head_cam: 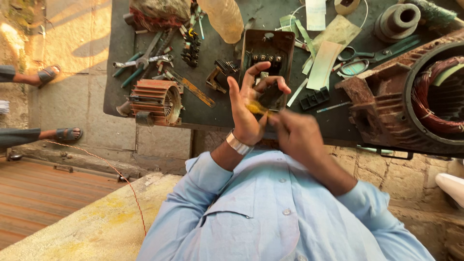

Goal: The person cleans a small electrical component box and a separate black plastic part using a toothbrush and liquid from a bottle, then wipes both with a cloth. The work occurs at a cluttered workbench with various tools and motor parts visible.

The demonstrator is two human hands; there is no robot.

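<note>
My left hand (249,104) is raised palm-up over the near edge of the dark work table (116,72), fingers spread and curled, a metal watch band on its wrist. A small yellow piece (256,108) lies across the palm. My right hand (295,133) is closed beside it, pinching one end of that yellow piece with its fingertips. Just beyond the hands lies an open rusty terminal box (268,50) with a row of studs inside.
A large rusty motor stator (420,96) with copper windings lies at right. A small finned motor housing (154,101), wrenches, scissors (367,58), paper strips and a plastic bottle (224,17) lie on the table. Another person's sandalled feet (58,104) are at left.
</note>
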